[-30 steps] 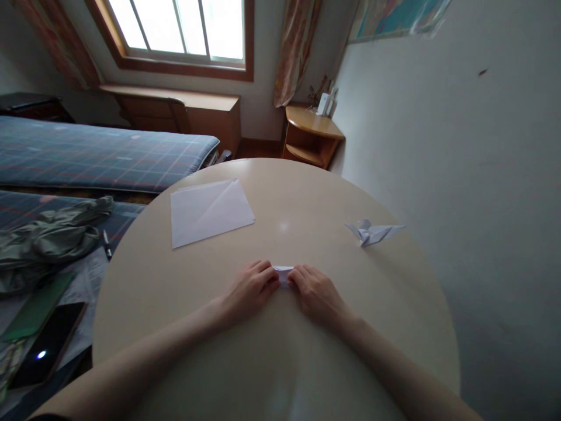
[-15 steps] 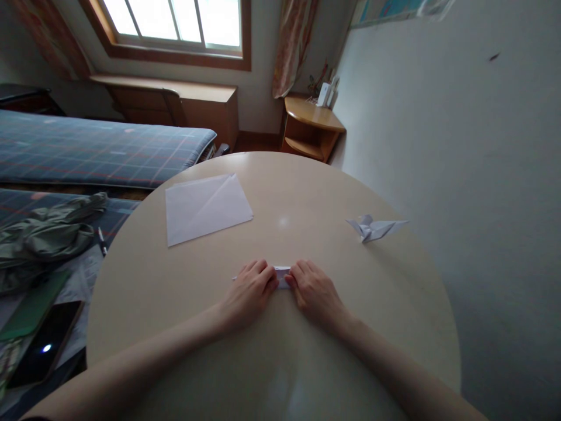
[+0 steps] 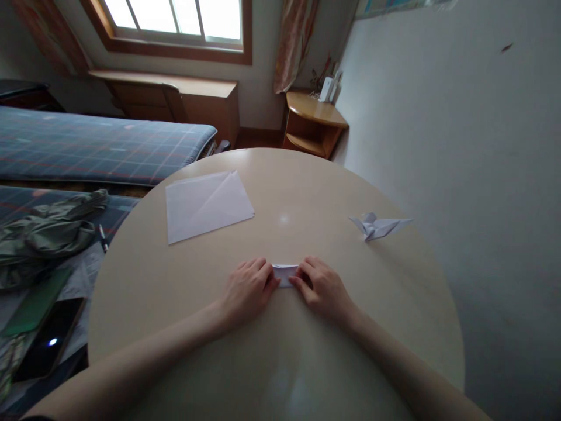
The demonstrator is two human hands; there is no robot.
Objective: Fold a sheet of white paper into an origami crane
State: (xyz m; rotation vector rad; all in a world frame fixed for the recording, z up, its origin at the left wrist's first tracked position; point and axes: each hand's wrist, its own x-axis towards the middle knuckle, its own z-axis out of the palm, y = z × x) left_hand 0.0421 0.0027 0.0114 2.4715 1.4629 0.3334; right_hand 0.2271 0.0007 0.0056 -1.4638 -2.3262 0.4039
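Note:
A small folded piece of white paper (image 3: 284, 276) lies near the middle of the round table (image 3: 280, 351), its ends covered by my fingers. My left hand (image 3: 250, 287) is closed on its left end, thumb toward me and fingers behind. On the right end, my right hand (image 3: 323, 287) pinches the paper between thumb and fingers. Only the paper's middle strip shows between the hands. Beyond my right hand sits a folded paper crane (image 3: 380, 227). Farther off to the left lie flat sheets of white paper (image 3: 208, 207), the top one with a diagonal crease.
Left of the table, a phone (image 3: 50, 339), a green notebook (image 3: 37, 301), a pen (image 3: 103, 238) and a crumpled grey-green cloth (image 3: 52, 231) lie on a plaid bed. A white wall (image 3: 482, 193) runs along the right. A corner shelf (image 3: 315, 111) stands behind the table.
My right hand has shifted slightly right along the folded paper, so more of its middle strip shows. The left hand stays nearly in place. The whole view has shifted a little.

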